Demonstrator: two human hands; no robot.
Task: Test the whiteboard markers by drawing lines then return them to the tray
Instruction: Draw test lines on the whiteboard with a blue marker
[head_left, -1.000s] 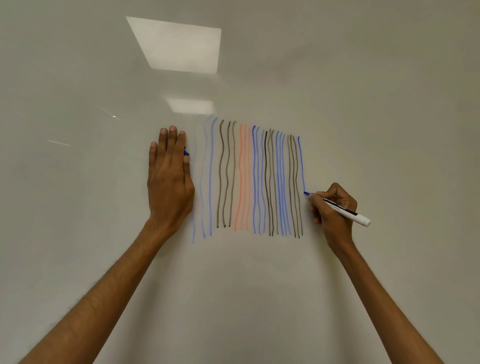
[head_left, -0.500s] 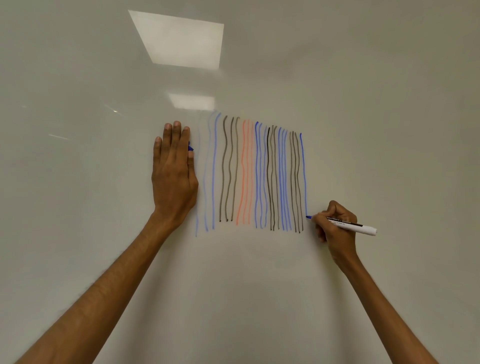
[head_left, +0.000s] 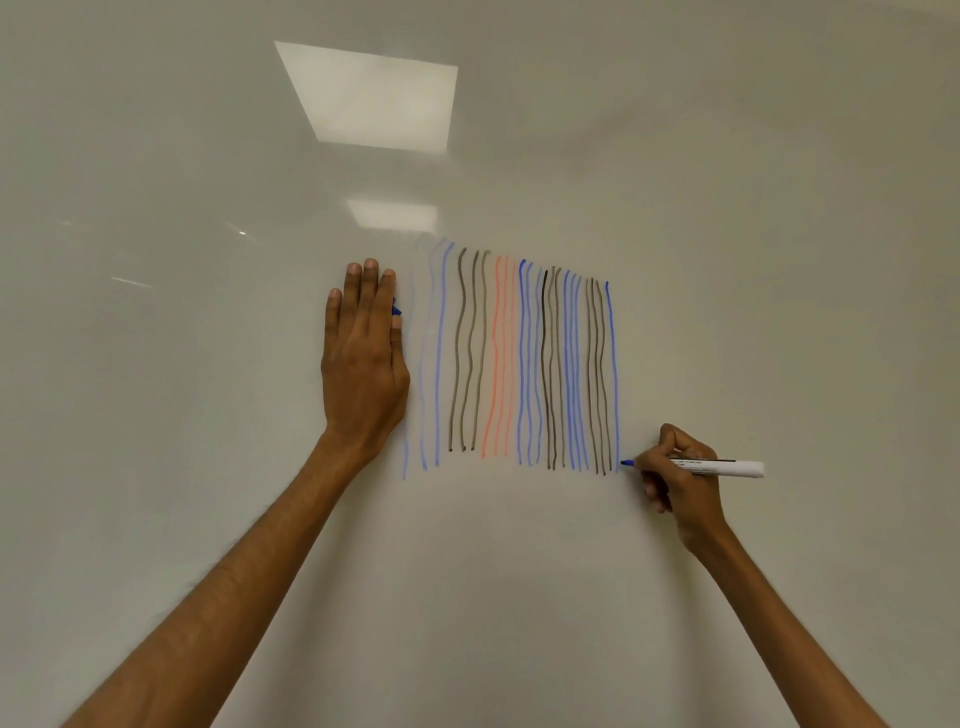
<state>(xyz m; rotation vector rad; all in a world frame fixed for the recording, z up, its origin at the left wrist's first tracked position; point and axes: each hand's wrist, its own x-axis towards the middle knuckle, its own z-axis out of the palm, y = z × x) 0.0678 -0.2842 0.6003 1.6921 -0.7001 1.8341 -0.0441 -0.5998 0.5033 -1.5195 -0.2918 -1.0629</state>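
My right hand (head_left: 681, 486) grips a white-barrelled blue marker (head_left: 730, 467) like a pen. Its blue tip touches the whiteboard (head_left: 779, 249) at the bottom of the newest blue line (head_left: 613, 374), the rightmost one. Several wavy vertical lines (head_left: 498, 358) in blue, black and orange fill the board between my hands. My left hand (head_left: 363, 364) lies flat on the board left of the lines, fingers straight and pointing up. A small blue piece, probably the marker's cap (head_left: 396, 310), peeks out between its forefinger and thumb. No tray is in view.
Reflections of ceiling lights (head_left: 371, 96) show on the glossy board above the lines. Bare board surface lies to the right of the lines and below both hands.
My right hand has drawn the rightmost blue line downward from mid-height to its bottom end. My left hand has stayed flat in place.
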